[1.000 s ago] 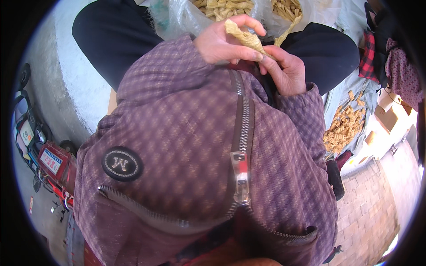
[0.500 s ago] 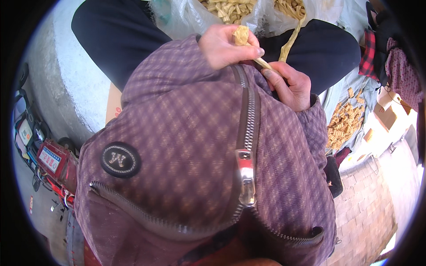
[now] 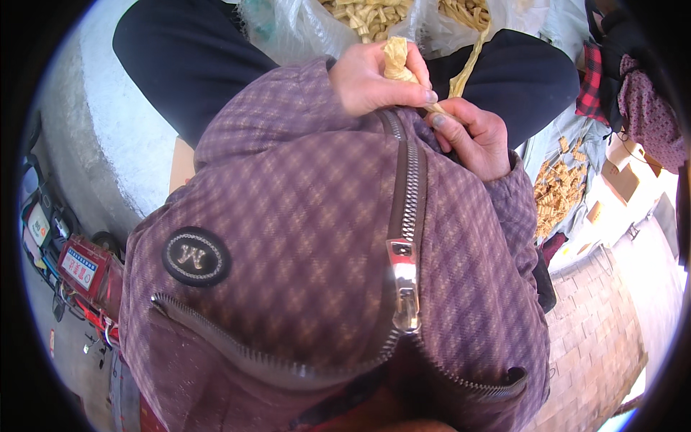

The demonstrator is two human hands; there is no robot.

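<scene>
Over my lap, both hands work on one long pale yellow strip. Its gathered, crumpled end [image 3: 396, 56] stands up out of my left hand [image 3: 374, 83], whose thumb and fingers are closed round it. My right hand [image 3: 475, 138] pinches the strip just beside the left thumb, and the hands nearly touch. Behind the right fingers, a flat length of strip [image 3: 468, 70] runs over my leg toward the strips [image 3: 464, 13] in a clear plastic bag. Several short, knotted-looking yellow pieces [image 3: 371, 16] fill a bag beside it.
Clear plastic bags [image 3: 288, 32] stand beyond my crossed legs. To the right, many small brown pieces [image 3: 560, 191] lie on a grey sheet, near an open cardboard box [image 3: 620, 180]. A person's patterned sleeve [image 3: 651, 111] is at the far right. A red vehicle [image 3: 83, 270] stands at left.
My hands have come closer together, so less strip shows between them. The left hand has shifted slightly right, and more of the gathered end shows above it.
</scene>
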